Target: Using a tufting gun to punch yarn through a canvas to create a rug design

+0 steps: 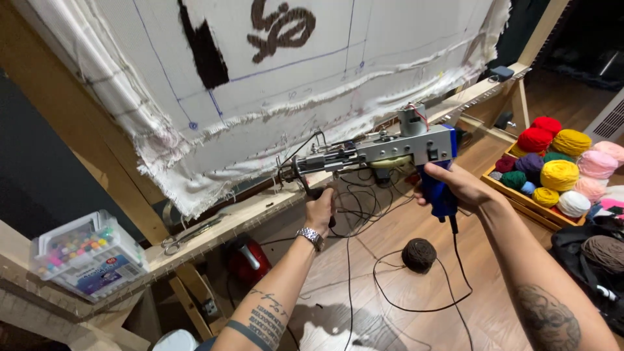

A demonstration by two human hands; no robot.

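**Both hands on the tufting gun, below the stretched cloth**

Left hand [320, 209] clenched around the gun's black front handle; watch on that wrist. Right hand [457, 187] wrapped around the blue rear grip. The tufting gun [383, 151] is held level in the air, needle end pointing left, just off the lower wooden rail of the frame [214, 229]. White backing cloth [273, 84] hangs above. Scissors [188, 235] lie on the rail; marker box [88, 255] at its left end. Brown yarn ball [419, 254] on the floor; crate of coloured yarn [559, 170] to the right.

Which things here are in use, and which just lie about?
In use: grey and blue tufting gun, left hand, right hand, white stretched cloth, brown yarn ball.
Lying about: clear box of markers, metal scissors, wooden tray of coloured yarn balls.
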